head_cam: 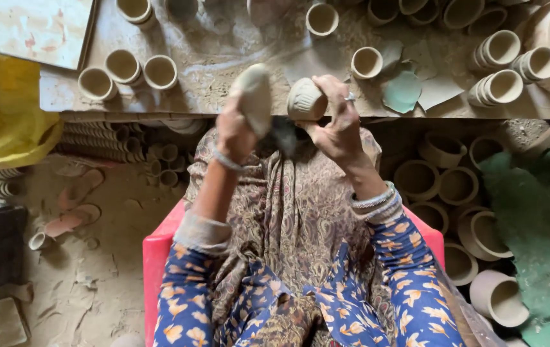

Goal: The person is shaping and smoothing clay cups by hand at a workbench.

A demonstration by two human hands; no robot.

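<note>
Clay cup [306, 99]: unfired, held above the lap, at the bench [236, 90] edge.
Right hand [336, 125]: grip closed around the clay cup.
Left hand [236, 128]: grip closed on a blurred grey pad [254, 96].
Bench: many similar cups [124, 65].

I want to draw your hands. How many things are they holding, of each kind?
Clay cup, in the right hand: 1
Blurred grey lump, in the left hand: 1
Total: 2
</note>
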